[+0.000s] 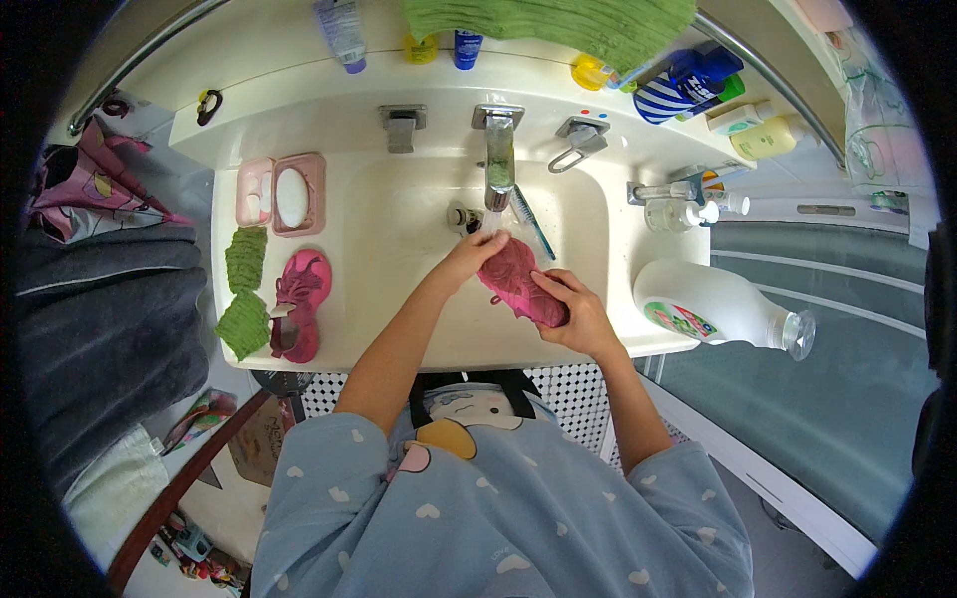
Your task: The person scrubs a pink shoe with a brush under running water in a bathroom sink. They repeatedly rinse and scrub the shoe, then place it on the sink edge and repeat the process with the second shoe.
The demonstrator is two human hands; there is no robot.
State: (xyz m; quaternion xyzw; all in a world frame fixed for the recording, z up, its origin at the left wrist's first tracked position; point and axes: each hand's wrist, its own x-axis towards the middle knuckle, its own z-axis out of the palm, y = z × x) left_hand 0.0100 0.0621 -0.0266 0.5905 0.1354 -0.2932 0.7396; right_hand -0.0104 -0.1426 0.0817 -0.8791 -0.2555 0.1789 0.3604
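Note:
A small pink shoe (514,278) is held over the basin of the white sink (396,276), below the chrome faucet (499,161). My left hand (465,261) grips its far end, where running water (491,222) falls at the fingers. Around the near end, my right hand (579,318) is closed with the thumb underneath. The shoe looks dark and wet. Just right of it, a teal toothbrush (534,224) lies in the basin. Another pink shoe (301,306) rests on the sink's left ledge.
Two pink soap dishes (320,194) with white soap (291,197) and green cloths (245,325) occupy the left ledge. A large white detergent bottle (710,306) lies at right, near a pump bottle (673,215). Bottles and tubes line the back shelf (262,123) beneath a green towel (553,22).

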